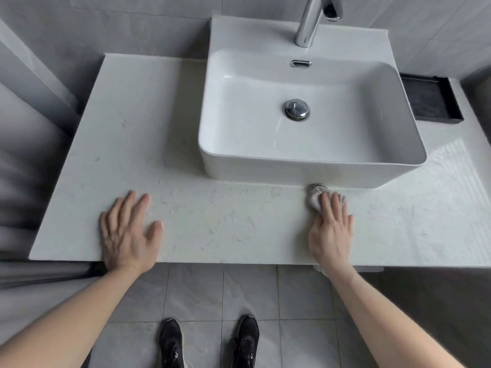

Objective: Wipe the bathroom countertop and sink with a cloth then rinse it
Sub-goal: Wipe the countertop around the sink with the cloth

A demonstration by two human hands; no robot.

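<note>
A white marbled countertop (212, 224) carries a white rectangular vessel sink (305, 171) with a chrome drain plug (296, 109) and a chrome faucet (310, 19) behind it. My right hand (330, 232) lies flat with straight fingers on a small grey-white cloth (314, 196), pressing it onto the counter just in front of the sink's front wall. A bit of cloth also shows under my wrist at the counter's front edge. My left hand (127, 232) rests flat and spread on the counter at the front left, holding nothing.
A black tray (430, 99) sits on the counter right of the sink. Grey tiled walls stand behind and at the left. Below the counter's front edge are grey floor tiles and my black shoes (210, 343).
</note>
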